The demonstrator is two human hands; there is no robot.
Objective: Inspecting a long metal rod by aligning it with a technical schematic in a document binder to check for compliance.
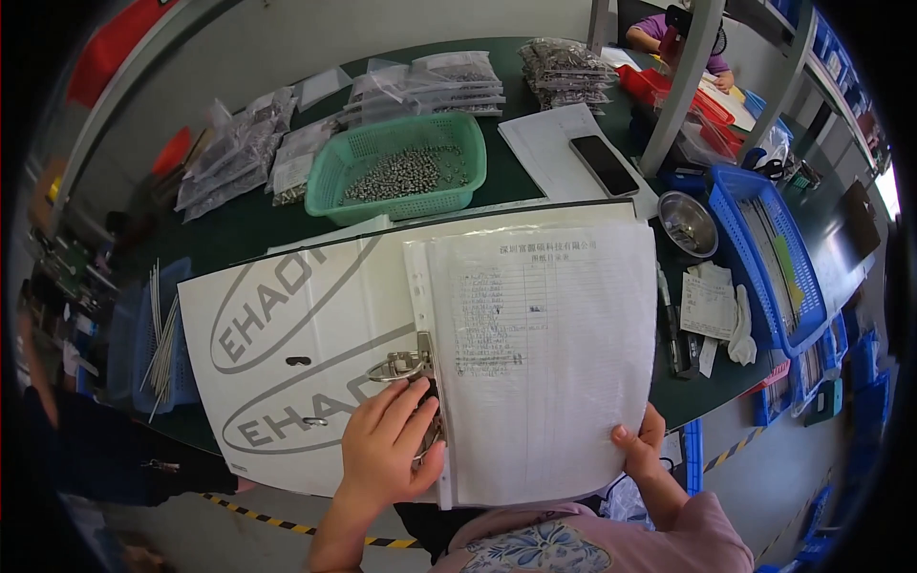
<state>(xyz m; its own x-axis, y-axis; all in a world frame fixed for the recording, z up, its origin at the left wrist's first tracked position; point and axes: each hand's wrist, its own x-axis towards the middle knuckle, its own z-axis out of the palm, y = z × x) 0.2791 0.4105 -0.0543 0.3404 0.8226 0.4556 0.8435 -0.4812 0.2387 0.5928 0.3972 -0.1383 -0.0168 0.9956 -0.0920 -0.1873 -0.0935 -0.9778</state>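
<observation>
left hand (pixel 387 451) has bent fingers on the shiny metal clip (pixel 403 363), can't tell if it's really squeezing. clip sits right at the fingertips, way nearer this hand than the right hand (pixel 646 449), which pinches the glossy plastic sleeve (pixel 573 420) by its lower right edge. open folder (pixel 272 382) fills mid-frame, stiff and white, the sleeve's long axis running up-down. upper middle: holey green plastic basket (pixel 396 207) with tiny metal bits (pixel 401 175).
</observation>
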